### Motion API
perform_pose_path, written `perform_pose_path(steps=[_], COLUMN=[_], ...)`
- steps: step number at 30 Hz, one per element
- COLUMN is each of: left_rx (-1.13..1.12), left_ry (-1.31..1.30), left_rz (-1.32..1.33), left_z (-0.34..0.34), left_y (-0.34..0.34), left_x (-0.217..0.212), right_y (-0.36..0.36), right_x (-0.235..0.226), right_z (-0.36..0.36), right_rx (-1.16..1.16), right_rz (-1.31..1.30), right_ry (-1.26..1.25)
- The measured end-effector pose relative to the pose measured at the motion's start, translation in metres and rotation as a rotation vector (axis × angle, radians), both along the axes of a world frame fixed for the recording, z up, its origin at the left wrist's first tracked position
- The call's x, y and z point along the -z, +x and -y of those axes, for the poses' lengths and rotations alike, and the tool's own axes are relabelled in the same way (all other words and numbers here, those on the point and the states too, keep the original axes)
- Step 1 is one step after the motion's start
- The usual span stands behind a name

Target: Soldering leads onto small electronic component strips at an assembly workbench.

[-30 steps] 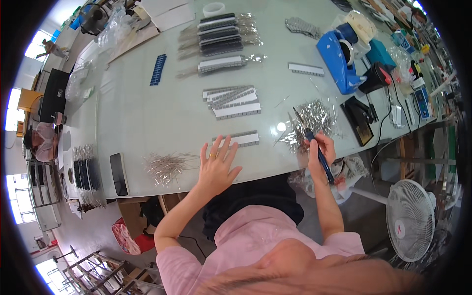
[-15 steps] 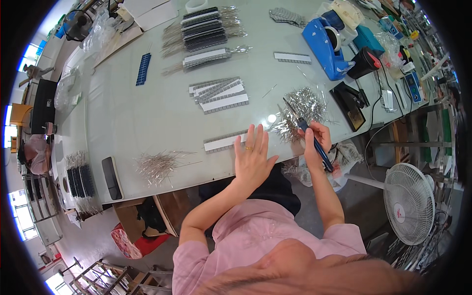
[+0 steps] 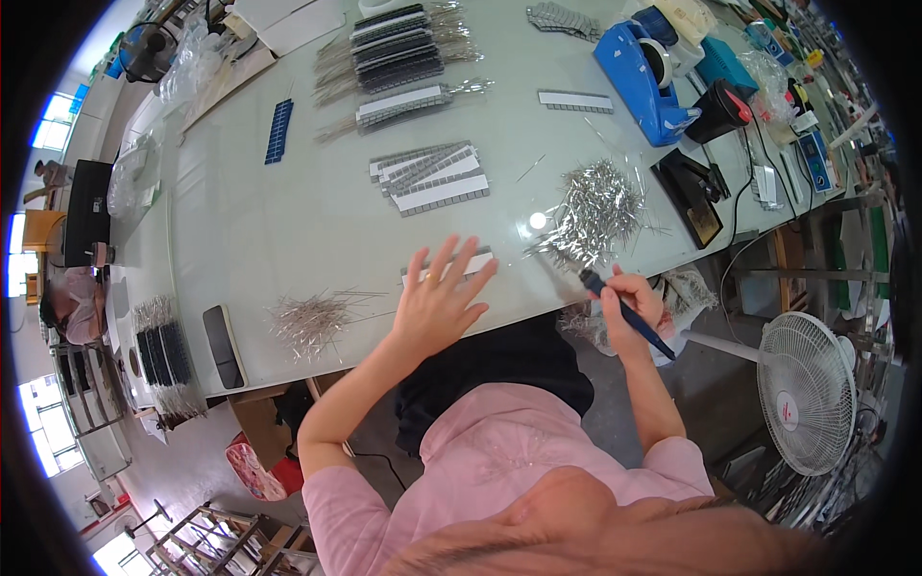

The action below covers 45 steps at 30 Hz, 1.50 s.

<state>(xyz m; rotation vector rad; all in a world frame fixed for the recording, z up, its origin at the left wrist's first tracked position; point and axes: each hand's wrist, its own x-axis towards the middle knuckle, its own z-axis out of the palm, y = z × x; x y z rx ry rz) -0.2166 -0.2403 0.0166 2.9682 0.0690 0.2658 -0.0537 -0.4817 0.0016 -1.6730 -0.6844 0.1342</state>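
Note:
My left hand [image 3: 440,300] lies with its fingers spread over a white-and-grey segmented strip [image 3: 483,261] near the table's front edge. Much of that strip is hidden by the hand. In my right hand [image 3: 634,312] is a slim tool with a dark blue handle [image 3: 642,328], its thin end pointing up and left. That end is blurred at the near side of a pile of shiny metal pins [image 3: 600,206]. Beyond my left hand several similar strips [image 3: 432,180] lie overlapping.
A looser pile of pins [image 3: 312,324] and a phone [image 3: 223,346] lie on the left. Farther back are stacked strips with pins [image 3: 399,58] and a blue strip [image 3: 279,132]. To the right stand a blue tape dispenser [image 3: 642,86], a black stand [image 3: 687,197] and a fan [image 3: 807,394].
My left hand has shifted left along the strip, baring its right end. My right hand has drawn slightly back and right, and the tool's thin end has swung lower and left.

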Motion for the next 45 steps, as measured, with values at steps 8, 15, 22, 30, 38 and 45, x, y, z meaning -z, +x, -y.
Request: perform_pose_path(steps=[8,15,22,30,38,45], left_rx=[-0.202,-0.221,-0.220,-0.200,-0.196,-0.207], left_ry=[-0.127,-0.127,-0.060,-0.089,-0.087,-0.109], left_rz=[-0.078,-0.050,0.002,0.005,0.014,0.019], left_z=[0.020,0.029,0.033,0.033,0.032,0.031], left_y=[-0.031,-0.035,-0.034,-0.033,-0.032,-0.036], left_x=[0.007,0.013,0.019,0.022,0.025,0.021], right_y=[-0.014,-0.012,-0.012,-0.010,-0.010,-0.012], right_x=[-0.020,-0.023,-0.028,-0.030,-0.038,-0.044], right_z=[-0.014,-0.017,-0.018,-0.022,-0.031,-0.037], right_rx=[-0.140,-0.136,-0.151,-0.205,-0.255,-0.257], right_rz=[0.040,0.039,0.126,0.371,0.427,0.327], right_ry=[-0.185,-0.178,-0.194,-0.201,-0.213,-0.273])
